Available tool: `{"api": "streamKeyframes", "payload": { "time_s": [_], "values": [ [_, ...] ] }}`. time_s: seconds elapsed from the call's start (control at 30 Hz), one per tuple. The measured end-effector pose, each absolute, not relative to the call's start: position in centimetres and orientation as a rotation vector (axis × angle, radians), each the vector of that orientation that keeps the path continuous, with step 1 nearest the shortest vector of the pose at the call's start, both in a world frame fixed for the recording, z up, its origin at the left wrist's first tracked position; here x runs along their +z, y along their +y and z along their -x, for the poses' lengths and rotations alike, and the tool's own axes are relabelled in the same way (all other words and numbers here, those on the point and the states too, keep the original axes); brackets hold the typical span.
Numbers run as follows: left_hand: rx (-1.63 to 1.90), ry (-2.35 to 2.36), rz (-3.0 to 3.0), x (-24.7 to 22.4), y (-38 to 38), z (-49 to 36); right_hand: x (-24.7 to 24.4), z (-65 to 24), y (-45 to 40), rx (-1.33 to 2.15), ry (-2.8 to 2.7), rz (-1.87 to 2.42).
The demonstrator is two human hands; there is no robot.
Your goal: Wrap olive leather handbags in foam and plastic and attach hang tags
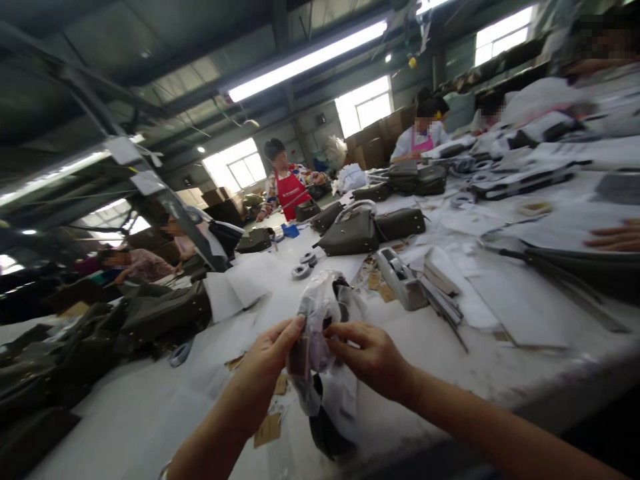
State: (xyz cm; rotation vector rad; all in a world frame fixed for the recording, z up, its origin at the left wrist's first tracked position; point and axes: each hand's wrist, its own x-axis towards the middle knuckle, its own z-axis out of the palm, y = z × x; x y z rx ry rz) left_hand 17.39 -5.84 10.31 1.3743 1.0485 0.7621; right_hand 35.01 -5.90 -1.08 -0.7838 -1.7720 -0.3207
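Note:
Before me I hold up a dark strap-like piece (330, 423) wrapped in crinkled, translucent white wrapping (317, 320). My left hand (270, 363) grips its left side, thumb pressed against the wrapping. From the right, my right hand (375, 357) pinches the wrapping near its middle, thumb and finger close together. Motion blur hides the finer detail of what lies inside. Just beyond stands a grey tape dispenser (404, 280), and rolls of tape (301, 271) lie farther back on the white table (415, 340).
Dark olive handbags (347, 233) stand across the table, with more heaped at left (105, 340). White sheets (515, 300) and brown card scraps (267, 430) lie about. A co-worker in a red apron (293, 190) stands opposite; another person's hand (617, 237) rests at right. A slanted metal post (175, 207) rises at left.

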Motion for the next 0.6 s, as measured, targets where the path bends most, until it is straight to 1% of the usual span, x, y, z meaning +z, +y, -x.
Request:
{"api": "streamKeyframes", "payload": {
  "time_s": [0.13, 0.23, 0.33, 0.5, 0.6],
  "values": [
    [0.84, 1.073, -1.217, 9.5, -5.6, -17.6, -1.8, -36.3, -6.9, -0.177, -1.802, 0.747],
    [0.921, 1.129, -1.133, 8.7, -4.9, -17.4, -3.3, -39.7, -8.1, -0.049, -1.77, 0.829],
    [1.013, 1.131, -1.171, 8.6, -3.9, -17.3, -5.4, -45.3, -8.9, -0.003, -1.655, 1.112],
    [1.133, 1.064, -1.29, 10.4, -2.3, -17.8, -7.8, -55.4, -7.6, 0.052, -1.401, 1.834],
    [1.113, 1.075, -1.323, 11.0, -2.4, -17.8, -8.4, -59.3, -5.1, 0.087, -1.387, 2.036]
  ]
}}
